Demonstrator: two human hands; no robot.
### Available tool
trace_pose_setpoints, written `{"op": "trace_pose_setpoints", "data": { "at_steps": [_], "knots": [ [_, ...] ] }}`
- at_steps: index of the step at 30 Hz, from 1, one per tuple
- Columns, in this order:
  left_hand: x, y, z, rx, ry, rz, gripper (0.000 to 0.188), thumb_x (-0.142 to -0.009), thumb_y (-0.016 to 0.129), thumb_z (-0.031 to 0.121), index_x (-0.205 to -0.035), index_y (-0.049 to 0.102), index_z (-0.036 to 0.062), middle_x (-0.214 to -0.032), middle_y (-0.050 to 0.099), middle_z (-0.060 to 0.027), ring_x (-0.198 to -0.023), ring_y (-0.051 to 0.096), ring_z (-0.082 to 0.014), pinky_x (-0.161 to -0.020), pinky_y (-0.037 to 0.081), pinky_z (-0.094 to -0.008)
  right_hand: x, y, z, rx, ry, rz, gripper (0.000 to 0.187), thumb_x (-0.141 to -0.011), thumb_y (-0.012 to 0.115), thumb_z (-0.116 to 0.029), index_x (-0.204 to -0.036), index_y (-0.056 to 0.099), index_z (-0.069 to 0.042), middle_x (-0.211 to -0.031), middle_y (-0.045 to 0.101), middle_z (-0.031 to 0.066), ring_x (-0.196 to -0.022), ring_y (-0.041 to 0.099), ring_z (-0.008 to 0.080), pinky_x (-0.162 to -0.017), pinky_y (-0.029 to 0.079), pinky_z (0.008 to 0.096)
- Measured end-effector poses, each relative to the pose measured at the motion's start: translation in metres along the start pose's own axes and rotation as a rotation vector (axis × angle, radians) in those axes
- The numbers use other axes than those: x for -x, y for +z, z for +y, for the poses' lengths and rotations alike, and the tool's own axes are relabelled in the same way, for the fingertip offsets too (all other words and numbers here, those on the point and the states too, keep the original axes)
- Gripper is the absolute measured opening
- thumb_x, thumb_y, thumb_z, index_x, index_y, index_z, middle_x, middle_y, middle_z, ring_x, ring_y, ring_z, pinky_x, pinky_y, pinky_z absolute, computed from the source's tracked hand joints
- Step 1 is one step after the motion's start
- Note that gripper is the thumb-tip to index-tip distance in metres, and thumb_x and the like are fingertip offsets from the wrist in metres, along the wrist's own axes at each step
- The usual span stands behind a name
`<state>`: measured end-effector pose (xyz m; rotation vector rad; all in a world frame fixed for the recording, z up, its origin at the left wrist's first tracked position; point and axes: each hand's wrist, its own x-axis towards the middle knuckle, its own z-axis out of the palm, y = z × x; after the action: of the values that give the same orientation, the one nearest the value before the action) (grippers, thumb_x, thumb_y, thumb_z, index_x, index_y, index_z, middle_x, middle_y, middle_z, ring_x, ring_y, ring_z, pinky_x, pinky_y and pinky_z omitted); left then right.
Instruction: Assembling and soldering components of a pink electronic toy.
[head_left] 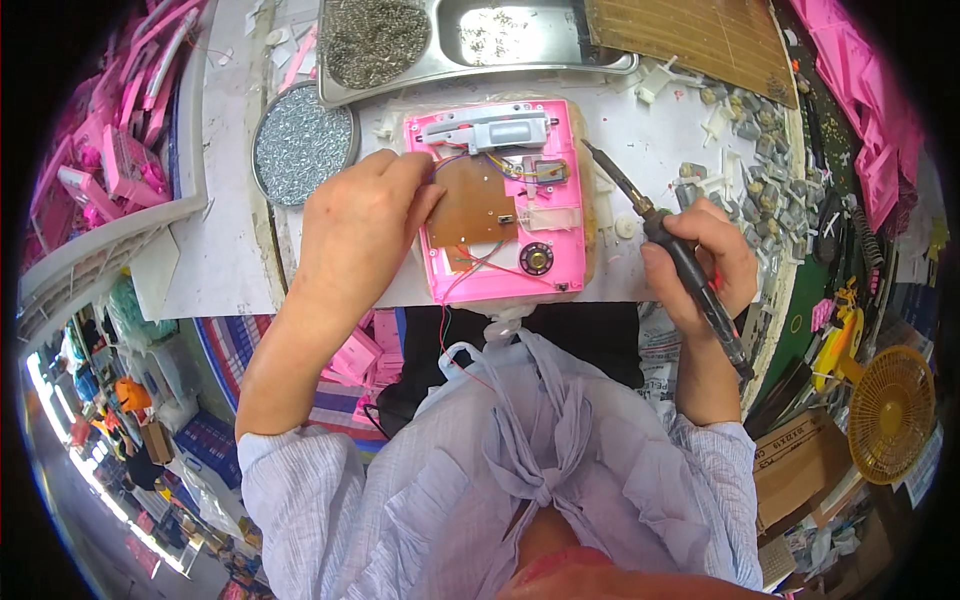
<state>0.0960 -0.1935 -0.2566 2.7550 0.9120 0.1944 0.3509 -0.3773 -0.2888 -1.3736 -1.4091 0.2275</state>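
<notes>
A shallow pink plastic housing (577, 225) lies open at the table's front edge. Inside it are a brown circuit board (468, 205), a grey mechanism (510, 132), a small motor (549, 171), a round speaker (536, 259) and thin coloured wires. My left hand (365, 215) is at the left edge of the board, its fingers pinched by the wires; whatever they hold is hidden. To the right of the housing, my right hand (715, 255) grips a long black pen-shaped tool (690, 275). Its thin pointed tip is raised near the housing's upper right edge. Whether it is a soldering iron or a screwdriver I cannot tell.
A round bowl of screws (303, 140) stands left of the housing. Behind are a metal tray (470, 75) of small parts and a cardboard sheet (690, 40). Many small motors (765, 190) crowd the right side. Pink parts fill a bin (100, 235) at far left.
</notes>
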Motion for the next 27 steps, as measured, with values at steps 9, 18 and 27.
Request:
{"op": "trace_pose_setpoints", "data": {
  "at_steps": [9, 18, 27],
  "knots": [
    [-0.006, -0.013, -0.005, -0.102, 0.01, -0.043, 0.014, -0.085, 0.074, 0.011, -0.097, 0.07, 0.0059, -0.086, 0.07, -0.0105, -0.078, 0.069, -0.0331, -0.07, 0.055, -0.0415, 0.003, 0.001, -0.001, 0.012, 0.036, 0.014, 0.034, -0.074, 0.086, -0.006, -0.101, 0.066, -0.002, -0.074, 0.063, 0.0068, -0.057, 0.052, 0.0156, -0.052, 0.039, 0.0268],
    [0.013, -0.015, -0.021, 0.11, -0.058, -0.09, 0.013, -0.088, 0.072, 0.014, -0.093, 0.07, 0.0024, -0.086, 0.071, -0.0136, -0.071, 0.068, -0.0327, -0.068, 0.053, -0.0428, -0.002, 0.009, -0.003, -0.021, 0.051, 0.027, 0.034, -0.076, 0.085, -0.005, -0.103, 0.066, -0.001, -0.074, 0.063, 0.0068, -0.058, 0.053, 0.0149, -0.053, 0.04, 0.0266],
    [0.031, 0.017, -0.015, 0.306, -0.203, 0.114, 0.016, -0.088, 0.073, 0.008, -0.103, 0.074, 0.0045, -0.092, 0.072, -0.0106, -0.07, 0.067, -0.0238, -0.062, 0.052, -0.0348, -0.008, 0.013, -0.007, -0.013, 0.042, 0.009, 0.031, -0.077, 0.085, -0.007, -0.102, 0.067, -0.001, -0.072, 0.062, 0.006, -0.058, 0.054, 0.0143, -0.053, 0.039, 0.0262]
  ]
}}
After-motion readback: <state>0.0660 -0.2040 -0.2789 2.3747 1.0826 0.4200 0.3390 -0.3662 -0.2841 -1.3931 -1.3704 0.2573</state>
